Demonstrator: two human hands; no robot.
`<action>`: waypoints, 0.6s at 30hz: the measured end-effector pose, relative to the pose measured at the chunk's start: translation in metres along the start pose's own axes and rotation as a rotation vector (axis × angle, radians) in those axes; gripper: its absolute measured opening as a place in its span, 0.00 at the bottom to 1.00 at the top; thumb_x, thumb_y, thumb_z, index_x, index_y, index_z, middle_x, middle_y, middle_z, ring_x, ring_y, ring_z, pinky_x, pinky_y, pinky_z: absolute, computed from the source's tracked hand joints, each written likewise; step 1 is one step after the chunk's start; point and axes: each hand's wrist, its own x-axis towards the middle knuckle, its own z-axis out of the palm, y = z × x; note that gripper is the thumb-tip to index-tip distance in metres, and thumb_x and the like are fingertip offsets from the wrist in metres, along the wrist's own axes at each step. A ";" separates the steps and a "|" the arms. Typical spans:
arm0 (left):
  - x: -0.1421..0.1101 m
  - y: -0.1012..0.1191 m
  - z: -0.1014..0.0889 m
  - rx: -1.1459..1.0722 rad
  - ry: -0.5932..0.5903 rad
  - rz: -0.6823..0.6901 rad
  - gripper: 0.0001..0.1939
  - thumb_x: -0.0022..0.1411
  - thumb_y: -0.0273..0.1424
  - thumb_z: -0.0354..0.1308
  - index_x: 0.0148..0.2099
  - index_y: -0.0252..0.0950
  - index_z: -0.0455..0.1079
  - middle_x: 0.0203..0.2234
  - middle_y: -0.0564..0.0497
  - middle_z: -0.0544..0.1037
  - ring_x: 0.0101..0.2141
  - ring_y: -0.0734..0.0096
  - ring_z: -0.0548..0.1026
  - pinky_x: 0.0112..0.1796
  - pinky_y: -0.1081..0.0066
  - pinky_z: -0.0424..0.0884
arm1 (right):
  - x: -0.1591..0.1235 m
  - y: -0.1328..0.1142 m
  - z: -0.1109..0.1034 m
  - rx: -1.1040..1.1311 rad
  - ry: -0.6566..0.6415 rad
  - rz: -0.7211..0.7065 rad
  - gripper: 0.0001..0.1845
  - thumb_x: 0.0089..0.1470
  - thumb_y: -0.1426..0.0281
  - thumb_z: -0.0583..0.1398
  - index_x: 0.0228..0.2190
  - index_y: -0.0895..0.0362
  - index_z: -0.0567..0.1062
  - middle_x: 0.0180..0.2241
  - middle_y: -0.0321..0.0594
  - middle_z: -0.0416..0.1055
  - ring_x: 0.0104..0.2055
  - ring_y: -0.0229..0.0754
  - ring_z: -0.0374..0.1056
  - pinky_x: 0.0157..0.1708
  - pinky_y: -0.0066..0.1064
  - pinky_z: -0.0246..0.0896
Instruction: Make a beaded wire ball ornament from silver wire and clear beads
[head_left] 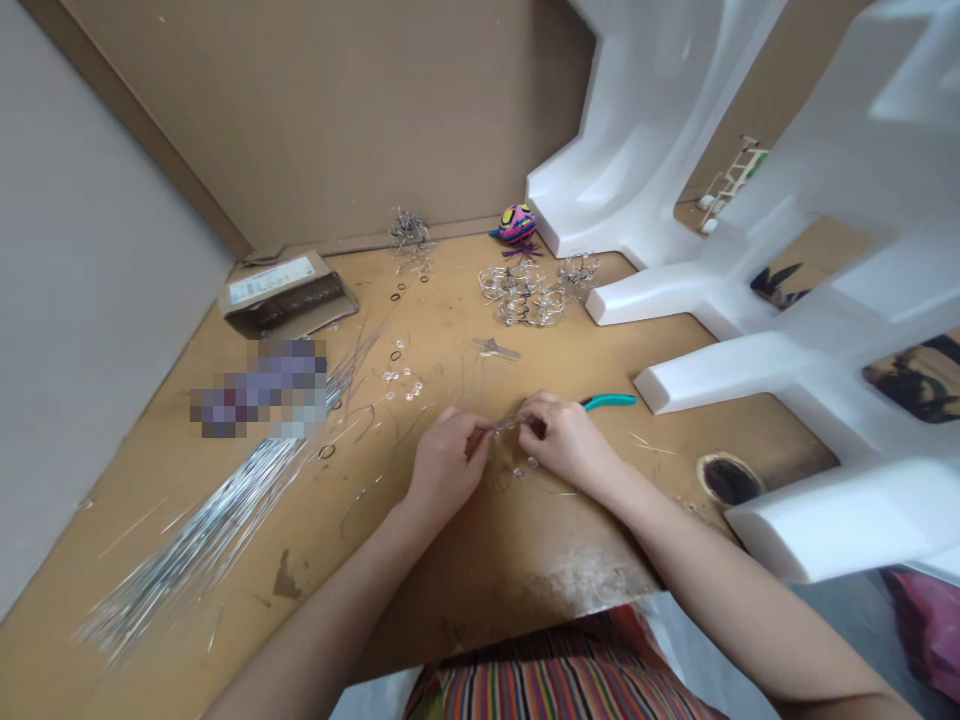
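Note:
My left hand (452, 455) pinches a thin wire with clear beads (504, 426) close to the front of the table. Fingers closed, my right hand (559, 435) grips the other end of the same beaded wire. Just below the hands, a few clear beads (525, 467) lie on the tabletop with a loop of wire. Teal-handled pliers (611, 401) rest right beside my right hand, their jaws hidden behind it. Left of the hands, several loose clear beads (403, 384) are scattered.
A long bundle of silvery wires (202, 540) spreads over the left side of the table. Behind it sits an opened cardboard box (289, 295). Beaded wire rings (521, 293) and a colourful pouch (517, 225) lie at the back. White moulded legs (720, 370) line the right.

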 end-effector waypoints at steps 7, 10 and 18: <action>0.004 -0.004 -0.003 0.006 -0.101 0.063 0.04 0.56 0.25 0.53 0.32 0.36 0.69 0.23 0.52 0.72 0.30 0.69 0.68 0.30 0.71 0.63 | 0.001 0.000 -0.002 0.027 -0.010 0.001 0.08 0.41 0.81 0.55 0.22 0.60 0.72 0.27 0.40 0.71 0.27 0.35 0.65 0.30 0.25 0.59; 0.004 -0.006 -0.005 -0.017 -0.123 0.077 0.05 0.57 0.26 0.52 0.32 0.36 0.69 0.24 0.52 0.72 0.30 0.69 0.68 0.31 0.70 0.63 | 0.002 -0.001 -0.002 0.032 -0.021 0.010 0.08 0.41 0.81 0.55 0.22 0.59 0.72 0.27 0.40 0.71 0.28 0.35 0.65 0.30 0.25 0.59; 0.004 -0.003 -0.005 -0.115 -0.134 0.047 0.04 0.58 0.27 0.53 0.32 0.37 0.69 0.25 0.52 0.74 0.30 0.69 0.67 0.33 0.69 0.64 | 0.002 0.002 -0.002 0.044 -0.003 -0.016 0.08 0.42 0.80 0.55 0.23 0.60 0.72 0.28 0.41 0.71 0.29 0.36 0.66 0.32 0.26 0.59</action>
